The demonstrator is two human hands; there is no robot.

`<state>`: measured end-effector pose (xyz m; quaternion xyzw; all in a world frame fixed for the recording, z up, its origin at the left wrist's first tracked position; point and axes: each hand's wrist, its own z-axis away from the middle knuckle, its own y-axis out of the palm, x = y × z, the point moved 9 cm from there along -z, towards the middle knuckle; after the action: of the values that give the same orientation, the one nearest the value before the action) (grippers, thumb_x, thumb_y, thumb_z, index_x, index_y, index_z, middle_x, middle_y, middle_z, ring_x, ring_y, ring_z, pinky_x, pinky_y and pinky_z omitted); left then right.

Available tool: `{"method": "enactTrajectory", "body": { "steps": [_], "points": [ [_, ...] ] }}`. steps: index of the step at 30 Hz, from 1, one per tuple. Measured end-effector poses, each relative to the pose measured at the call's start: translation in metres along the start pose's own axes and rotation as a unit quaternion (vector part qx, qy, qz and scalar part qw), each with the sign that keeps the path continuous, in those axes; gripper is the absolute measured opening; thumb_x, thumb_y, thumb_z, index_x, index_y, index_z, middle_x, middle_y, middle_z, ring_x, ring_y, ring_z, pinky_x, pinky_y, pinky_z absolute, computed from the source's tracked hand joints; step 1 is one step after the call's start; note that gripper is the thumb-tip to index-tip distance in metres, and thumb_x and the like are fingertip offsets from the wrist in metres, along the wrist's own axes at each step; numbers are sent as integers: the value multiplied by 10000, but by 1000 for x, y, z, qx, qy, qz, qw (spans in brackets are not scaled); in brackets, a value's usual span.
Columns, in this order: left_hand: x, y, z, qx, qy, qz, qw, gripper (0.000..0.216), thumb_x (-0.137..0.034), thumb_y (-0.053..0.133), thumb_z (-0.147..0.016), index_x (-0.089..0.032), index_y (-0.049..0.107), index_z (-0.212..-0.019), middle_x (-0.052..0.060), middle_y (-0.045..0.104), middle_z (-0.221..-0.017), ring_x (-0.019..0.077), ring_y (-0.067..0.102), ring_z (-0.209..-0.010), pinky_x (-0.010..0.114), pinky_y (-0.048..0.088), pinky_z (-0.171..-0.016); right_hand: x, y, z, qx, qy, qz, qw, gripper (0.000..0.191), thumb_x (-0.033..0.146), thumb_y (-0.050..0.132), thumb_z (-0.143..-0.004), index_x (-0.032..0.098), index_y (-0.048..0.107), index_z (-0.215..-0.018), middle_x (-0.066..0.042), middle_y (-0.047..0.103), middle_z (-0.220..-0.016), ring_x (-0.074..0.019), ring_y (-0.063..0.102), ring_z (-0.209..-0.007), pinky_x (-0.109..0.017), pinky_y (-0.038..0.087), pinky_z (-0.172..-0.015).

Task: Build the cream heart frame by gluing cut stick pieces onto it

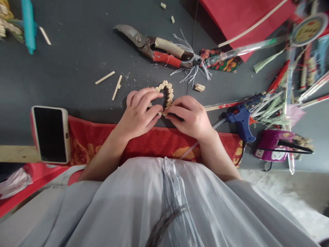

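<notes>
A beaded-looking ring (pixel 169 92) of small cream pieces stands between my hands at the table's near side. My left hand (pixel 141 109) has its fingers closed on the ring's left side, hiding part of it. With thumb and fingertips, my right hand (pixel 189 115) pinches the ring's lower right end. Both pinches meet close together at the bottom of the ring. Beyond my left hand lie two thin pale sticks, one of them a notched stick (pixel 117 87). A small bundle of short pale sticks (pixel 199 87) rests past my right hand.
Pruning shears (pixel 156 48) with a red-taped handle lie at the back. A blue glue gun (pixel 241 118) and a purple power socket (pixel 275 145) sit at right among stick bundles. A phone (pixel 50 133) is at left. A red towel (pixel 154 144) lines the near edge.
</notes>
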<state>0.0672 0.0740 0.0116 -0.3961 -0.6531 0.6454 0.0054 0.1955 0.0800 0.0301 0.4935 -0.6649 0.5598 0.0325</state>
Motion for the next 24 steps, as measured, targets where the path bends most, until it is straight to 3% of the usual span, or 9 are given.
{"method": "enactTrajectory", "body": {
  "steps": [24],
  "points": [
    [-2,-2,-1,-5,7,-14,1000,138,-242,530,-941,-251,651,-1005,76,605,-1375,305,511,-1358,560,390,-1111,6,2,0,6,-1,24,1000,193,192,540,-969,228,708,-881,-53,669,-885,-179,605,-822,-345,525,-747]
  ]
}}
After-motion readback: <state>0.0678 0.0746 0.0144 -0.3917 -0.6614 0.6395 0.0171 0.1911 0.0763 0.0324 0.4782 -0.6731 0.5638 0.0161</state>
